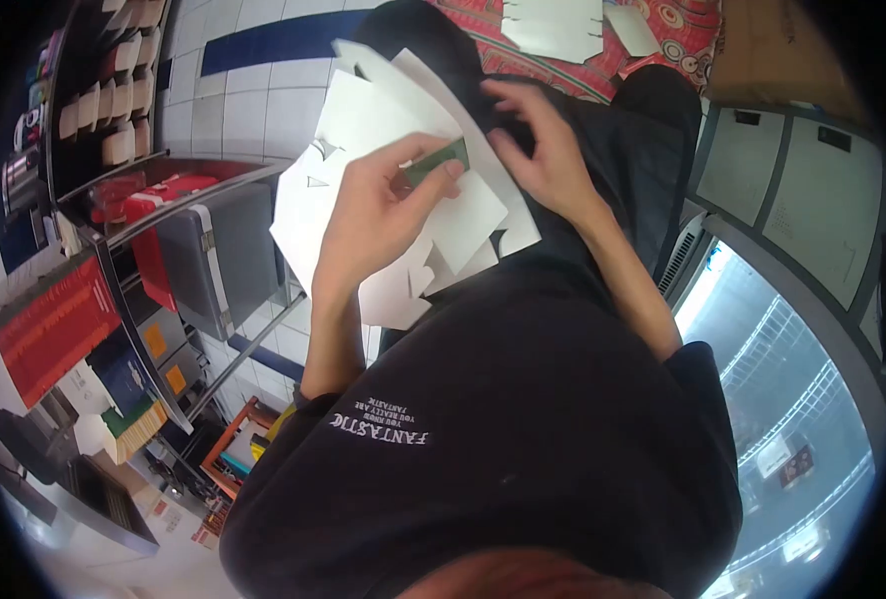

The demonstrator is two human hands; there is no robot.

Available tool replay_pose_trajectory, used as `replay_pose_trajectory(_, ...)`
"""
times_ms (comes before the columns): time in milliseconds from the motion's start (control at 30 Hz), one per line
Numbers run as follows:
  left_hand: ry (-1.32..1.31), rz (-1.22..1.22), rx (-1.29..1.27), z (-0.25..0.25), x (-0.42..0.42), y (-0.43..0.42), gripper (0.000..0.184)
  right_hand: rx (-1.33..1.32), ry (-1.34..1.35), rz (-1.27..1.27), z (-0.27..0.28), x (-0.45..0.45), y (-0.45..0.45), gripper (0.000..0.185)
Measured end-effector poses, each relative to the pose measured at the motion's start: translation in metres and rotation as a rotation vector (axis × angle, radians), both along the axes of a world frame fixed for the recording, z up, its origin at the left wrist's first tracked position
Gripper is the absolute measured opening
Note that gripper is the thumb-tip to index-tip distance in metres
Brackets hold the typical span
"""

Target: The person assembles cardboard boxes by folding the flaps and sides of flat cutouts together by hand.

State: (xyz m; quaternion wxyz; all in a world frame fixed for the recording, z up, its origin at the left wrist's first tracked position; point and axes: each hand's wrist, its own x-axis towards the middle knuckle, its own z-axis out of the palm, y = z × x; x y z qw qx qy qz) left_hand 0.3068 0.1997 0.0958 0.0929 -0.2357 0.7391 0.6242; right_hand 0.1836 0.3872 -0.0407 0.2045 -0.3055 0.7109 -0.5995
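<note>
Right over the white card stack (373,110), which is sitting on the person's dark-trousered lap (652,150), the left hand (378,205) has a small dark green piece (438,160) pinched between thumb and fingers. So that grip is pressed together on the piece, with one end poking out past the thumb, toward the stack's right-hand edge. Can't tell if the green bit actually touches the card under it. Its long axis runs on a slant, the inner end tucked into the grip and the free end aimed up and across toward the right hand (558,170).

As for the right hand, it's just beside the stack's right edge, fingers spread and a bit curled, thumb right by the edge. Can't tell whether it's touching.

The stack itself is a bunch of loose sheets with notches and slots cut in them. Top one's long edge runs diagonally, from the far left end down to the near right corner, and a flap is kicked up at the far end.

Beyond the stack there's a red patterned cloth (463,15) with more notched white sheets (548,28) on it. Far right of the stack, a brown cardboard box (782,50); off to its left, a grey case (248,230) in a metal rack.
</note>
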Motion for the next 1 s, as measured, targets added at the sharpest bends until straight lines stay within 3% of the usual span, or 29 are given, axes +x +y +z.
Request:
replay_pose_trajectory(67,0.033,-0.140,-0.210,-0.017,-0.006,-0.005,0.024,-0.100,0.007,-0.099,0.025,-0.011,0.005,0.064)
replay_pose_trajectory(133,0.126,-0.208,-0.163,-0.035,-0.012,-0.009,0.027,-0.282,0.115,0.218,0.047,-0.014,-0.002,0.063)
replay_pose_trajectory(200,0.221,-0.187,-0.148,-0.036,-0.018,-0.005,0.025,-0.216,0.228,0.270,0.044,-0.016,-0.007,0.048)
replay_pose_trajectory(233,0.187,-0.298,-0.181,-0.044,-0.017,-0.014,0.045,-0.114,0.159,0.316,0.040,-0.024,-0.007,0.038)
replay_pose_trajectory(267,0.196,-0.292,-0.180,-0.046,-0.016,-0.011,0.045,-0.014,0.099,0.364,0.036,-0.036,-0.008,0.029)
replay_pose_trajectory(300,0.215,-0.288,-0.232,-0.047,-0.014,-0.008,0.061,-0.069,0.146,0.341,0.022,-0.040,-0.010,0.020)
replay_pose_trajectory(367,0.170,-0.250,-0.194,-0.064,-0.006,-0.009,0.103,-0.048,0.098,0.373,0.018,-0.043,-0.008,0.016)
replay_pose_trajectory(533,0.173,-0.222,-0.200,-0.082,-0.005,-0.003,0.110,-0.064,0.024,0.390,0.008,-0.034,-0.008,0.007)
replay_pose_trajectory(600,0.295,-0.284,-0.218,-0.087,-0.013,0.015,0.116,-0.175,-0.294,0.139,-0.006,-0.025,0.004,0.011)
replay_pose_trajectory(633,0.331,-0.237,-0.099,-0.092,-0.021,0.023,0.119,-0.209,-0.364,0.063,-0.006,-0.029,0.013,0.010)
replay_pose_trajectory(667,0.340,-0.237,-0.092,-0.096,-0.029,0.026,0.119,-0.201,-0.357,0.061,-0.009,-0.032,0.021,0.010)
replay_pose_trajectory(733,0.495,-0.395,-0.461,-0.093,-0.047,0.031,0.116,-0.192,-0.394,-0.171,-0.017,-0.036,0.038,0.011)
replay_pose_trajectory(767,0.390,-0.414,-0.719,-0.084,-0.042,0.035,0.111,-0.189,-0.359,-0.241,-0.020,-0.038,0.046,0.011)
replay_pose_trajectory(867,0.253,-0.409,-0.764,-0.096,-0.025,0.029,0.106,-0.201,-0.383,-0.325,-0.015,-0.040,0.068,0.012)
replay_pose_trajectory(900,0.273,-0.437,-0.724,-0.098,-0.023,0.026,0.086,-0.180,-0.383,-0.312,-0.020,-0.038,0.073,0.011)
replay_pose_trajectory(933,0.271,-0.445,-0.726,-0.109,-0.022,0.024,0.086,-0.185,-0.386,-0.319,-0.021,-0.036,0.073,0.011)
replay_pose_trajectory(1000,0.424,-0.358,-0.482,-0.130,-0.021,0.023,0.053,-0.187,-0.381,-0.363,-0.023,-0.032,0.070,0.012)
